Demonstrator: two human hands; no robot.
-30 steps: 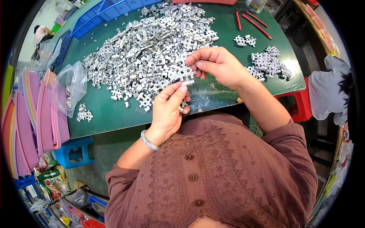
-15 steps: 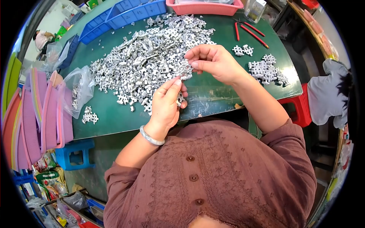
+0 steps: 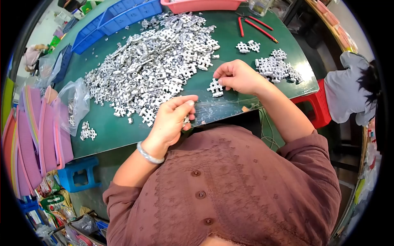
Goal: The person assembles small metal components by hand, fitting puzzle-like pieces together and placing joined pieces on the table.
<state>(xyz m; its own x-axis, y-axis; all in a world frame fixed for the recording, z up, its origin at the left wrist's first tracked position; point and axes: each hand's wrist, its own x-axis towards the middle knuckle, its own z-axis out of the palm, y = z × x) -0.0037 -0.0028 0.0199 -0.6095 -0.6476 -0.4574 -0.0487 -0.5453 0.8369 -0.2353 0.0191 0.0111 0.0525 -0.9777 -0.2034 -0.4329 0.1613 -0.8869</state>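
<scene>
Between the thumb and fingers of my right hand (image 3: 240, 78) is a silver cross-shaped metal piece (image 3: 215, 87), held over the green table near its front edge. My left hand (image 3: 170, 119) is curled closed beside the big pile of silver metal pieces (image 3: 152, 61). A bit of small metal pieces (image 3: 186, 120) shows at its fingers; most of what it holds is hidden. To the right of my right hand lies a group of joined-looking metal pieces (image 3: 273, 67), with a smaller pair of pieces (image 3: 248, 46) above it.
Red-handled pliers (image 3: 257, 28) lie at the back right of the green table (image 3: 230, 108). Blue bins (image 3: 127, 16) and a pink tray (image 3: 203, 5) line the back. A clear plastic bag (image 3: 76, 102) and a small cluster (image 3: 88, 131) are at left. A person (image 3: 347, 90) is at right.
My right hand has come away from the pile, down and to the right, with the metal piece now plainly visible. My left hand has moved slightly left and down; the view has shifted.
</scene>
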